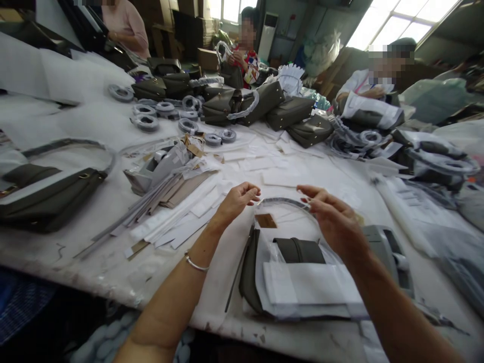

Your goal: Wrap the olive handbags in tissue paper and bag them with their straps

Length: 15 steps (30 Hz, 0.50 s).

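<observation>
A dark olive handbag lies on the table before me, its front covered by white paper and clear plastic. Its wrapped handle arches behind it, around a small brown card. My left hand hovers above the handle's left end, fingers curled together. On the other side, my right hand is by the handle's right part, thumb and fingers pinched. Whatever is between the fingertips of either hand is too thin or small to make out. Beside my right forearm stands a grey tape dispenser.
Paper strips and cards lie at left near another grey dispenser. A second handbag rests at far left. Coiled wrapped straps and several olive bags fill the back. Other people sit across the table.
</observation>
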### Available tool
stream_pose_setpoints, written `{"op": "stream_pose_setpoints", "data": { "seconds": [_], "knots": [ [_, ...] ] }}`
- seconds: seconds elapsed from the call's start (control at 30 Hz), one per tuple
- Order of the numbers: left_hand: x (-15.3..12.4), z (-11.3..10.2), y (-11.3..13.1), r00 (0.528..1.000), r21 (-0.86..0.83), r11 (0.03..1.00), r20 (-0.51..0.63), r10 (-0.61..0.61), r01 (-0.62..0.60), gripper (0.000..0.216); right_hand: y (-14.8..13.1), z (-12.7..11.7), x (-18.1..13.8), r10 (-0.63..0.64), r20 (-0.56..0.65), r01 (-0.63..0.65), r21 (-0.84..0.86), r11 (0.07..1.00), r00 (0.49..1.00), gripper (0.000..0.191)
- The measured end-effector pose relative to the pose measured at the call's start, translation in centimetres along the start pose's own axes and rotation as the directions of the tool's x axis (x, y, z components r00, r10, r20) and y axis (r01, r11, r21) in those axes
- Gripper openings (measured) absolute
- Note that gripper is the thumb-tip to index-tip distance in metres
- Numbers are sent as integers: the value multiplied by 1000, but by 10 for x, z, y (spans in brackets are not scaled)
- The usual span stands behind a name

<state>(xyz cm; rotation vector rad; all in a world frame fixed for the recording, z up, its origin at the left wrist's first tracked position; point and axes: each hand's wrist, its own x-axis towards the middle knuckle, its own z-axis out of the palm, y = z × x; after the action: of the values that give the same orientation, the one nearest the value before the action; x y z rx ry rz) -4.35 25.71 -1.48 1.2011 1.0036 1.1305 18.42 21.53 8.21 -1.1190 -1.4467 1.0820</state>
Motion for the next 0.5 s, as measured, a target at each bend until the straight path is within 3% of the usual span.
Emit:
{"op": "stream_pose_setpoints", "data": {
  "seconds": [0.13, 0.2, 0.27, 0.37, 0.43, 0.5],
  "knots": [
    [7, -2, -22, 978, 185, 966, -138, -157, 181, 11, -26, -26, 9, 30, -10, -28, 171, 985, 999, 30],
    [8, 3, -32, 968, 221, 945, -120, -219, 241, 9, -22, -31, 17, 129, 66, -136, 110, 985, 989, 31],
    [6, 10, -38, 958, 255, 924, -89, -273, 286, 10, -4, -25, 28, 272, 159, -265, -68, 962, 949, 31],
    [3, 19, -39, 944, 269, 906, -49, -326, 327, 10, 36, -2, 43, 510, 278, -376, -416, 828, 814, 27],
    [1, 21, -34, 931, 248, 901, -12, -366, 357, 16, 62, 16, 50, 665, 328, -393, -603, 694, 671, 22],
    [0, 21, -29, 917, 218, 897, 27, -398, 383, 25, 83, 31, 54, 766, 361, -409, -682, 606, 533, 17]
  ]
}}
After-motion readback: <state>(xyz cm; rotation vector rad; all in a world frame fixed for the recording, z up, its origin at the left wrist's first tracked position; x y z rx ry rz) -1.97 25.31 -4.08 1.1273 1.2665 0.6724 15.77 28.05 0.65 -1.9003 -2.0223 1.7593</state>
